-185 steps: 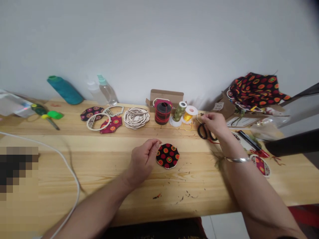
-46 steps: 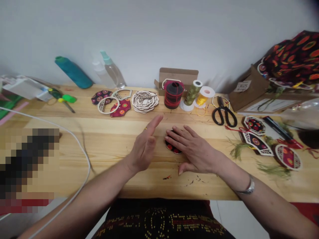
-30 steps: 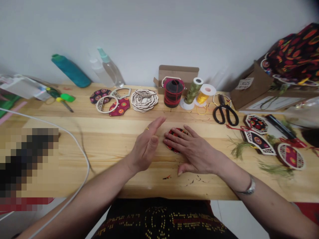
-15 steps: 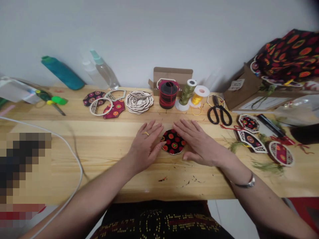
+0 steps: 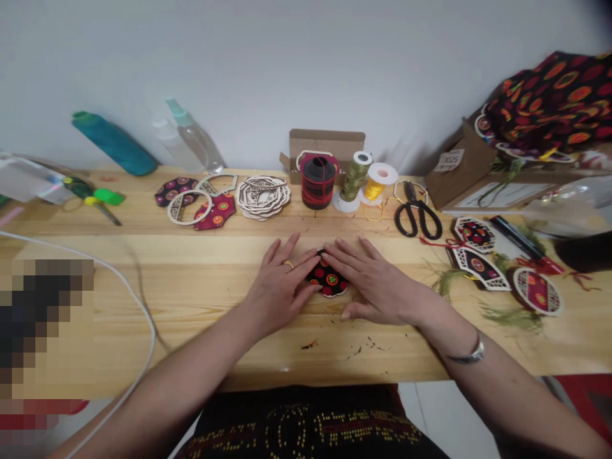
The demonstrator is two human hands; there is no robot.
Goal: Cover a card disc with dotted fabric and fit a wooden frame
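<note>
A round piece covered in black cloth with red and orange dots (image 5: 327, 280) lies flat on the wooden table (image 5: 201, 280), near its middle. My left hand (image 5: 281, 287) lies flat with fingers spread, its fingertips resting on the piece's left edge. My right hand (image 5: 377, 287) is also flat and open, with its fingers lying over the piece's right and upper edge. Both hands press down from either side and hold nothing. A ring shows on my left hand, a bracelet on my right wrist.
Along the back: black scissors (image 5: 417, 213), red-black, green and gold thread spools (image 5: 316, 182), a stack of wooden cut-outs (image 5: 262, 196), cloth-covered pieces (image 5: 201, 207), spray bottles (image 5: 191, 135), a teal cone (image 5: 113, 143). Finished ornaments (image 5: 497, 271) lie at right, a white cable (image 5: 143, 306) at left.
My right hand has left the scissors and come to the dotted piece. Both hands now lie flat, closing in on it from either side, and cover more of it than half a second ago.
</note>
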